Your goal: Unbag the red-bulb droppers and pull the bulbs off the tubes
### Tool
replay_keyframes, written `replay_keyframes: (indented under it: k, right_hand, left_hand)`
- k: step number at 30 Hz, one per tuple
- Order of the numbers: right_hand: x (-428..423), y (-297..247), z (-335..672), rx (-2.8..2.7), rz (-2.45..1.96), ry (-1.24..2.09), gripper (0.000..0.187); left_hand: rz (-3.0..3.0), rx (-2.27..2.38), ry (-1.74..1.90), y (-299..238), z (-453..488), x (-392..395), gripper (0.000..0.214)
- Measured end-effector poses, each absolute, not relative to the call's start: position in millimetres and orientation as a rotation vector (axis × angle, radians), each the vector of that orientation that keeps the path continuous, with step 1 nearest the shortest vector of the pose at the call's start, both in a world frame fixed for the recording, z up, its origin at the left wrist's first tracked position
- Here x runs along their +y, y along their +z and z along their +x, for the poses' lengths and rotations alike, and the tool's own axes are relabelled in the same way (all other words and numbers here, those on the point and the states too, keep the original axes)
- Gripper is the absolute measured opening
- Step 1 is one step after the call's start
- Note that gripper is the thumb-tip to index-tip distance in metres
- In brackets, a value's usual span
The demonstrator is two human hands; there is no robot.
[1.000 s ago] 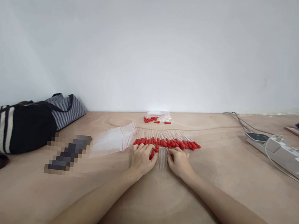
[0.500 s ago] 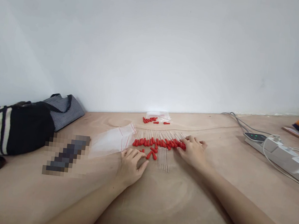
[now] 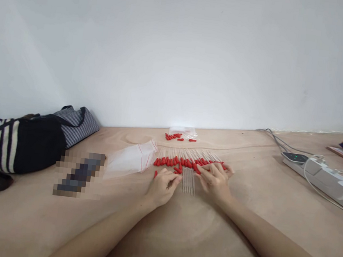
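Note:
My left hand (image 3: pixel 164 187) is in a pinch just left of a bundle of thin glass tubes (image 3: pixel 188 180); whatever its fingertips hold is hidden. Beyond it, loose red rubber bulbs (image 3: pixel 178 170) lie on the wood, and one more shows by the knuckles. My right hand (image 3: pixel 215 179) has bent fingers, thumb and index apart, at the right of the tubes. It partly covers a row of droppers (image 3: pixel 170 160), glass tubes with red bulbs whose tips point to the wall.
A clear zip bag (image 3: pixel 131 159) lies left of the row. Further back, more red bulbs (image 3: pixel 173 136) lie by a small bag (image 3: pixel 182 130). A blurred dark object (image 3: pixel 81 174) and a black bag (image 3: pixel 33 145) are at left. A power strip (image 3: pixel 324 174) with cables stands at right.
My left hand has moved right and closed into a pinch, over where loose bulbs lay. The right hand has come nearer, off the row's right end, towards the tubes.

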State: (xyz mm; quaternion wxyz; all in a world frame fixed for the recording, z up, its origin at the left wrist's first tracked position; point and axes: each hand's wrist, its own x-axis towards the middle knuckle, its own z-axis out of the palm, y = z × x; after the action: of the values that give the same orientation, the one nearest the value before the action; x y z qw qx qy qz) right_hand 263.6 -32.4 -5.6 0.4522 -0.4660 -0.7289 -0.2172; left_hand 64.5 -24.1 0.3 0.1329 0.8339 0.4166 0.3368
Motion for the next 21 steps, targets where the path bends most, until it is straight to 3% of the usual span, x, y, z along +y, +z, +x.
replay_keyframes:
  k: [4,9,14,21]
  right_hand:
    - [-40.8,-11.8,243.4,-1.873,-0.99,-0.51,0.014]
    - [-38.1,-16.2,240.1,-1.968,-0.928,-0.498,0.017]
    - [-38.5,-10.3,246.2,-1.862,-0.888,-0.585,0.015]
    - [-32.0,-18.2,247.5,-2.083,-0.845,-0.66,0.015]
  left_hand:
    - [2.049,1.092,0.97,1.0,85.3,-22.6,0.04]
    - [1.756,1.056,1.057,-1.1,92.3,-18.6,0.032]
    - [2.379,1.278,1.058,-0.9,70.7,-16.0,0.021]
    - [2.921,1.201,1.015,-8.1,57.4,-22.7,0.014]
